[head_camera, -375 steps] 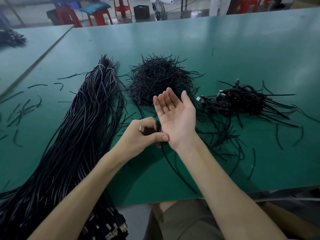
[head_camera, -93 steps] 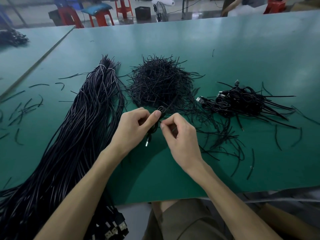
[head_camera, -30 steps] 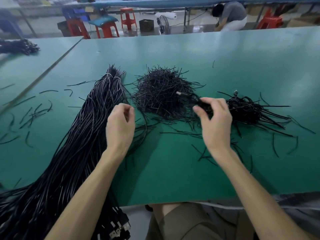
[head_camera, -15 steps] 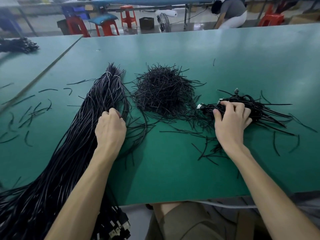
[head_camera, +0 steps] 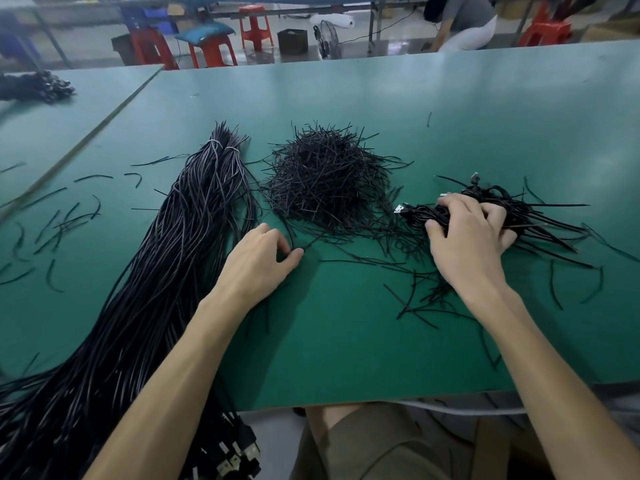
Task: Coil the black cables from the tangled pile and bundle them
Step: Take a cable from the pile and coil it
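Observation:
A long bundle of straight black cables runs from the table's middle down past its front left edge. My left hand sits at the bundle's right side, its thumb and curled fingers pinching one thin black cable. To the right lies a heap of coiled, tied cables with a USB plug sticking out on the left. My right hand lies on top of this heap, its bent fingers and thumb gripping a coiled cable.
A mound of short black ties sits between the two cable groups. Loose ties are scattered over the green table, left and right. Plug ends hang over the front edge. A person crouches far behind, near red stools.
My right hand has carried the coiled cable to the heap on the right and stays on it. My left hand reached the long bundle, then drew back rightward with a thin cable.

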The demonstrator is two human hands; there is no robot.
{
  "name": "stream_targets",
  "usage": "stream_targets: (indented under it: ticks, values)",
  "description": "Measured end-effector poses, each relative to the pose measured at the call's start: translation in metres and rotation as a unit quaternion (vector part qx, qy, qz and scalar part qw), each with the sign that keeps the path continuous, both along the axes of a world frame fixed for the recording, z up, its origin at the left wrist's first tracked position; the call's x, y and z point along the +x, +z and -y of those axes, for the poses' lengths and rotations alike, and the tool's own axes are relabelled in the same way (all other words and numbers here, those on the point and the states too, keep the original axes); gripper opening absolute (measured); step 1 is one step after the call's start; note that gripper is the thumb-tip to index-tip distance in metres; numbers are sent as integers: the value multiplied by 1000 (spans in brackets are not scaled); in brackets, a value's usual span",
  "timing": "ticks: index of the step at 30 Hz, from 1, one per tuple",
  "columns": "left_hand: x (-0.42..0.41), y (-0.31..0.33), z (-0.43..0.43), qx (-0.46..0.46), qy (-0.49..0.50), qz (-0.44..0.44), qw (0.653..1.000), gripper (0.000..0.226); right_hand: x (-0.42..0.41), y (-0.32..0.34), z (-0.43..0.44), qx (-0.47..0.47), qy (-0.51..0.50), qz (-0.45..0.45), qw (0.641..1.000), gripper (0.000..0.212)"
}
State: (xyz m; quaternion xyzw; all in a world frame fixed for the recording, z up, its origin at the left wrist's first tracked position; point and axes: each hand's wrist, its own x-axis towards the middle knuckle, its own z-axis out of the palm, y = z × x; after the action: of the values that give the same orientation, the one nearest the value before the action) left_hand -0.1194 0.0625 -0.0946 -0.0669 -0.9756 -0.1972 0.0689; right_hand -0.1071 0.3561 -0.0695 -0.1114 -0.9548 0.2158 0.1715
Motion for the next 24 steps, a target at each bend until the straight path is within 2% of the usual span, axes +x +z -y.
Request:
stream_targets:
  ticks: [6, 11, 15, 18, 21, 24]
  values:
    - [-1, 1, 1, 58, 5, 0, 998, 29, 12, 8, 9, 16, 39, 33, 999, 46]
    - [0, 3, -1, 135, 20, -41, 990, 28, 25, 8, 27, 22, 63, -30, 997, 40]
    - [0, 7, -2, 188, 9, -44, 981, 28, 36, 5, 56, -14, 172, -77, 982, 39]
    - [7, 9, -13, 189, -65, -11, 980, 22, 41, 2, 79, -19, 268, -67, 961, 47]
    - [16, 10, -25, 234, -163, 64, 956, 21, 41, -1, 97, -23, 343, -40, 938, 65]
    - [15, 15, -20, 292, -180, 98, 934, 25, 42, -6, 104, -5, 380, -12, 925, 81]
